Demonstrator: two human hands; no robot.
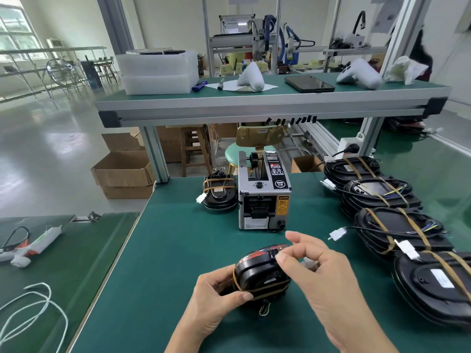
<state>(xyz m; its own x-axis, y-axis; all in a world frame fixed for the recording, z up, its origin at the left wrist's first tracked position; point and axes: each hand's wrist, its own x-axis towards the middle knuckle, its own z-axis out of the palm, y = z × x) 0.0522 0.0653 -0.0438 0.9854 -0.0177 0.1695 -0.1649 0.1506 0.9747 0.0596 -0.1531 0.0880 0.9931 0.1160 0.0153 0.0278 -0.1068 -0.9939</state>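
A black oval plastic housing [257,270] is held tilted just above the green table mat [165,250], near the front middle. A brown rubber band [265,289] runs around it, and thin yellow-green wires hang from its underside. My left hand [216,299] grips the housing's left end, thumb lying on the band. My right hand [313,266] is at the housing's upper right edge, thumb and forefinger pinching something small there; I cannot make out what.
A grey tape dispenser [263,194] stands behind the housing, with one banded black housing [219,193] to its left. Several banded housings with white connectors [397,220] line the right side. A glue gun [33,247] and white cord [30,309] lie on the left table.
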